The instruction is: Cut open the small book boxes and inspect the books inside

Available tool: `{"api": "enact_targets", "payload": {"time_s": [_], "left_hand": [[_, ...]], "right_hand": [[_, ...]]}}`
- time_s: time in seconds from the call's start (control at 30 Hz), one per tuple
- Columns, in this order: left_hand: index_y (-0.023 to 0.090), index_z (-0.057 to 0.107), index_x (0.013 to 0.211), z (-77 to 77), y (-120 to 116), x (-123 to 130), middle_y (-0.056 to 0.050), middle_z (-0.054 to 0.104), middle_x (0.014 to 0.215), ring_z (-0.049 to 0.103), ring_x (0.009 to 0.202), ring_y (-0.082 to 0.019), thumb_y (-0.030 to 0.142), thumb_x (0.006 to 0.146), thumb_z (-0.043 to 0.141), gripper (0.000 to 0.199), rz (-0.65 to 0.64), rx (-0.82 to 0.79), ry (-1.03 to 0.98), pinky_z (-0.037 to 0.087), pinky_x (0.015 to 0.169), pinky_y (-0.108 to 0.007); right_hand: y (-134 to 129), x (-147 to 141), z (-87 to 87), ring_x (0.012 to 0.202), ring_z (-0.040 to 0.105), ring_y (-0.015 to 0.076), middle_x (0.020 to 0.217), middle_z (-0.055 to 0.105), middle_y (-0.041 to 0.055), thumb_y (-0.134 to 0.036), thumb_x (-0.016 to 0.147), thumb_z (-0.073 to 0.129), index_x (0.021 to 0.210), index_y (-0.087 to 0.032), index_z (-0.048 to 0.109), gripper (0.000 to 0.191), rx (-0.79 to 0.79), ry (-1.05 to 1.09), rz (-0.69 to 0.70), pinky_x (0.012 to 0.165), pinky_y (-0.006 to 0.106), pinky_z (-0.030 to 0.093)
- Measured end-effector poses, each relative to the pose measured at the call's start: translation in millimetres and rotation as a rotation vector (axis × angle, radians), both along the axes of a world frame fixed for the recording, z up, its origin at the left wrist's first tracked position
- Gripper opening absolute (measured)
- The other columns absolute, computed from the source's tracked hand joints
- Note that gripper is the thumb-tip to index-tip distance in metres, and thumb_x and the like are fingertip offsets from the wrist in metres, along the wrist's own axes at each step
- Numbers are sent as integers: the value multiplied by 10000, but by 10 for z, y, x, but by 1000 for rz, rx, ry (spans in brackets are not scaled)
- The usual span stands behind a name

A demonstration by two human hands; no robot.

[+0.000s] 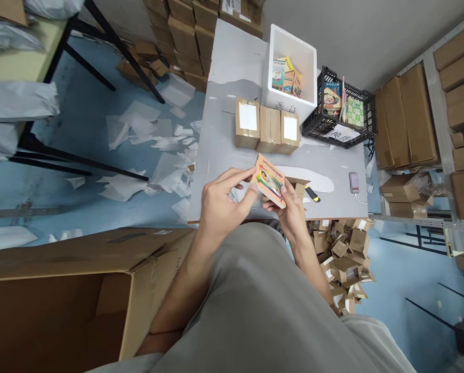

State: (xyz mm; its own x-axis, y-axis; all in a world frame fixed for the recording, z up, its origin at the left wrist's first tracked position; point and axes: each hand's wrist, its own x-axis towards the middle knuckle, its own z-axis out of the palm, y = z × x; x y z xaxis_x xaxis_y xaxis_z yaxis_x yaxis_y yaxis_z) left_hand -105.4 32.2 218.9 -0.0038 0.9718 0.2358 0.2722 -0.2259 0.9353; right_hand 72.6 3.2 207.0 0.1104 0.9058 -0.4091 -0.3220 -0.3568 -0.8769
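A small orange book with a picture on its cover is held tilted above the table's front edge. My left hand pinches its left corner between thumb and fingers. Around its lower right side, my right hand is closed. Partly behind the book and my right hand is an open cardboard box. A yellow and black cutter lies on the table just right of that box. Three small taped cardboard boxes stand in a row beyond the book.
On the grey table stand a white foam box and a black crate, both with books, and a phone. A large open carton is at lower left. Boxes are heaped right of my legs.
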Motion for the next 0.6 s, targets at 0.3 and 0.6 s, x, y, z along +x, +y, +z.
{"api": "enact_targets", "payload": {"time_s": [0.3, 0.6], "left_hand": [[274, 878, 1323, -9, -56, 90, -49, 871, 1234, 822, 1054, -248, 260, 974, 716, 385, 4, 24, -14, 680, 1006, -385], [285, 901, 1258, 19, -177, 270, -42, 875, 1295, 838, 1237, -304, 222, 972, 723, 342, 61, 99, -2, 689, 1148, -517]], "right_hand": [[-29, -32, -5, 1166, 790, 239, 1582, 697, 46, -590, 976, 757, 1638, -383, 579, 716, 70, -29, -156, 740, 346, 742], [-54, -33, 70, 1432, 704, 291, 1738, 568, 50, -601, 1022, 661, 1763, -405, 450, 795, 182, -152, -207, 1004, 457, 725]]}}
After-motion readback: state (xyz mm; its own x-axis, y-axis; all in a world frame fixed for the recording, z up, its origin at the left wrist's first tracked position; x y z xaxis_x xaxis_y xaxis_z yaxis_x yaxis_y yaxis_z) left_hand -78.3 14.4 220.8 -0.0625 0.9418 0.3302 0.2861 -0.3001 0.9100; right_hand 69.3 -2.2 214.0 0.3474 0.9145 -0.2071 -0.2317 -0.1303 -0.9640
